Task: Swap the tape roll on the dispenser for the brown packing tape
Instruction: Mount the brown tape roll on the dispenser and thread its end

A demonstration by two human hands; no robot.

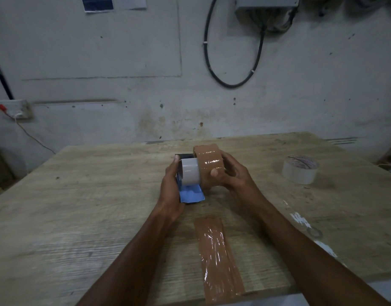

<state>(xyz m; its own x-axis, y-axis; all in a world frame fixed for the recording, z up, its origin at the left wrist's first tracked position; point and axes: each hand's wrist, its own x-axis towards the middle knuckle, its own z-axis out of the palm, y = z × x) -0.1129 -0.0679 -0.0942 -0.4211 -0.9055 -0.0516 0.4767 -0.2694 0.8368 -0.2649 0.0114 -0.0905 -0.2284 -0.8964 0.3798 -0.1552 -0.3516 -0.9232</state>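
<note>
Altogether 2 tape rolls (209,166), 1 dispenser (191,193), 2 hands (233,173)

Wooden table (79,217), brown tape strip (219,257) stuck along its near edge, black cable loop (230,85) on wall (102,51), wall socket (15,109)

I'm looking at a workshop: stained bare wall (128,62), looped black cable (232,83) under a junction box (266,5), scuffed wooden workbench (79,206).

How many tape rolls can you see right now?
2: a brown roll in the right hand at the dispenser, and a clear roll lying on the table, far right.
</note>
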